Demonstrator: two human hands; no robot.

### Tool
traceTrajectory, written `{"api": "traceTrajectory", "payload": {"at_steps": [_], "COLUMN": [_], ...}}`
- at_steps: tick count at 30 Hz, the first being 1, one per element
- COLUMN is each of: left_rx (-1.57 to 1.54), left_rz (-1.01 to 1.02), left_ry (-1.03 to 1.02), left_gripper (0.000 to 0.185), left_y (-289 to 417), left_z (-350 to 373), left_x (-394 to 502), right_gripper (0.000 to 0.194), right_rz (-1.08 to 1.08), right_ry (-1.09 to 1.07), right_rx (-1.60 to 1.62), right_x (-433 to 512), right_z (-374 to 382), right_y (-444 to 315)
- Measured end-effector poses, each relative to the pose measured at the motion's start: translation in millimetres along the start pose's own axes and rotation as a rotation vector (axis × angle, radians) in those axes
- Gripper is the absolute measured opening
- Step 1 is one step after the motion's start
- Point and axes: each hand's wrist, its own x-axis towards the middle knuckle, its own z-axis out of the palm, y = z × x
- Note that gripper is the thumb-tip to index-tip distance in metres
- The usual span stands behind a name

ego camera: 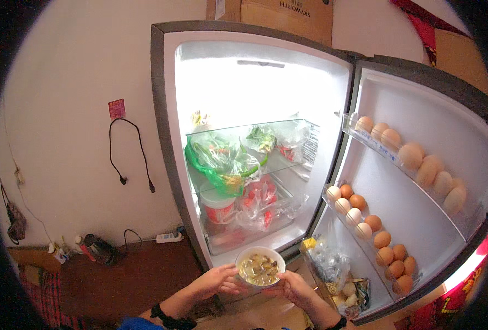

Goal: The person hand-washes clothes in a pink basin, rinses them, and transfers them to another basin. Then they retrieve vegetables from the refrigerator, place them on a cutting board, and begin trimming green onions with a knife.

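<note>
Between my two hands is a white bowl (261, 266) of food with brownish pieces in pale liquid. My left hand (221, 280) grips its left side, and my right hand (291, 286) has hold of the right side. The bowl is held level in front of an open refrigerator (158, 123). Inside, a glass shelf (285, 167) carries a green plastic bag (204, 165) and clear bags of vegetables. Lower down are a red and white tub (219, 208) and a clear bag of red items (262, 198). Bright light washes out the top compartment.
The refrigerator door (425, 198) stands open at right, its racks holding several eggs (363, 231) and bagged food (330, 260). To the left, an electric kettle (99, 249) and a power strip (169, 237) sit on a dark red surface (145, 280). A black cord (138, 132) hangs on the wall.
</note>
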Motion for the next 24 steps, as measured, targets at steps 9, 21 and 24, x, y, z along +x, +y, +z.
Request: {"api": "traceTrajectory", "payload": {"at_steps": [9, 21, 24], "left_rx": [-0.168, -0.141, -0.182], "left_rz": [0.107, 0.036, 0.084], "left_ry": [-0.079, 0.084, 0.226], "left_gripper": [0.076, 0.063, 0.058], "left_y": [-8, -69, -83], "left_z": [-15, -36, -38], "left_x": [-20, -72, -96], "right_gripper": [0.057, 0.079, 0.079], "right_rz": [-0.368, -0.572, -0.537], "right_ry": [-0.096, -0.160, -0.159], "right_rx": [-0.053, -0.158, -0.184], "right_x": [26, 91, 120], "right_z": [46, 165, 183], "right_y": [-134, -322, -348]}}
